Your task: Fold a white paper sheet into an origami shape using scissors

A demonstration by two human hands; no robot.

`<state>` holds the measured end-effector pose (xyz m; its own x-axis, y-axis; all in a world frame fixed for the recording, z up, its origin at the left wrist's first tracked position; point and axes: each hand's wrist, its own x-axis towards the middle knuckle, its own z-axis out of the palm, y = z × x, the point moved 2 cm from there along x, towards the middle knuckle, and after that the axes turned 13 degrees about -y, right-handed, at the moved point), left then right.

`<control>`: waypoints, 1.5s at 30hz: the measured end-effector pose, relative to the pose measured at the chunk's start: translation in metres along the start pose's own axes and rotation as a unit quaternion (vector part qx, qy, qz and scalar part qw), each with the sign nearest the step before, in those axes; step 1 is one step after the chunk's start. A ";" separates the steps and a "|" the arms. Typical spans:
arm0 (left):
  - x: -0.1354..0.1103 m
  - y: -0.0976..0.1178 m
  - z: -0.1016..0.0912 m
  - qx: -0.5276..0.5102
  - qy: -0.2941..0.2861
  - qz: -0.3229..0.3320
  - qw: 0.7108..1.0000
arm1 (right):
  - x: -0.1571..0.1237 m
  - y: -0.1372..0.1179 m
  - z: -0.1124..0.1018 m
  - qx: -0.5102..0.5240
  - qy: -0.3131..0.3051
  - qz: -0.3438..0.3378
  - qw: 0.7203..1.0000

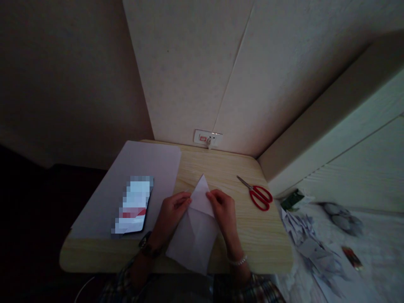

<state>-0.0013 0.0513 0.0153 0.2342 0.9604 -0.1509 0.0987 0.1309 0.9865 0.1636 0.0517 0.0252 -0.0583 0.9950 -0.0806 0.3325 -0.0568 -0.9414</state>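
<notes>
A white sheet of paper [197,235] lies at the middle of the table, its far end folded to a point and crease lines running down its nearer part. My left hand [174,210] pinches the left edge of the folded part between thumb and fingers. On the opposite edge, my right hand [223,208] grips the paper the same way, fingers curled. The sheet's near edge reaches to the table's front edge. To the right of my right hand lies a pair of scissors [259,197] with red handles, blades pointing away to the left.
A phone [134,206] with a lit screen rests on large white sheets [151,160] at the table's left. Behind the wooden table [252,240], a wall socket [207,138] holds a plug. Crumpled paper [315,248] and a green packet [293,200] lie on the bed at right.
</notes>
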 end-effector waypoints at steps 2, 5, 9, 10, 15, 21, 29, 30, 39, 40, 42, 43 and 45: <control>0.000 0.000 0.000 0.000 0.008 0.001 1.000 | 0.000 0.002 0.001 0.004 -0.011 0.002 1.000; 0.000 0.001 0.000 -0.002 0.012 0.001 1.000 | -0.001 0.004 0.002 0.008 -0.029 0.007 1.000; -0.001 0.004 0.000 -0.004 0.007 0.003 1.000 | -0.004 0.006 0.000 0.008 -0.026 0.011 1.000; -0.001 0.004 0.000 -0.005 0.011 0.003 1.000 | -0.005 0.006 0.000 0.010 -0.028 0.012 0.999; -0.001 0.003 -0.001 -0.007 0.029 0.001 1.000 | -0.009 0.006 0.001 0.015 -0.043 0.018 0.999; -0.001 0.003 -0.002 -0.011 0.041 0.003 0.999 | -0.012 0.006 0.000 0.018 -0.033 0.023 0.999; -0.002 0.003 -0.003 -0.020 0.049 0.007 0.999 | -0.017 0.006 -0.004 0.020 -0.021 0.023 0.999; -0.002 0.003 -0.003 -0.021 0.050 0.007 0.998 | -0.017 0.006 -0.004 0.019 -0.020 0.023 0.999; -0.001 0.001 -0.007 -0.024 0.084 0.007 0.996 | -0.021 0.014 -0.005 0.030 -0.015 0.012 0.999; 0.000 0.001 -0.007 -0.023 0.087 0.007 0.996 | -0.021 0.015 -0.005 0.031 -0.012 0.010 0.999; 0.000 0.001 -0.008 -0.020 0.095 0.008 0.995 | -0.021 0.016 -0.004 0.033 -0.012 0.007 0.999; 0.000 0.002 -0.008 -0.019 0.099 0.008 0.995 | -0.020 0.017 -0.003 0.034 -0.014 0.005 0.999; -0.001 0.002 -0.008 -0.015 0.104 0.009 0.994 | -0.018 0.018 -0.001 0.039 -0.020 0.001 0.999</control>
<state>-0.0092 0.0528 0.0176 0.0299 0.9923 -0.1199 0.0666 0.1177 0.9908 0.1719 0.0327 0.0097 -0.0952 0.9910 -0.0944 0.2589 -0.0669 -0.9636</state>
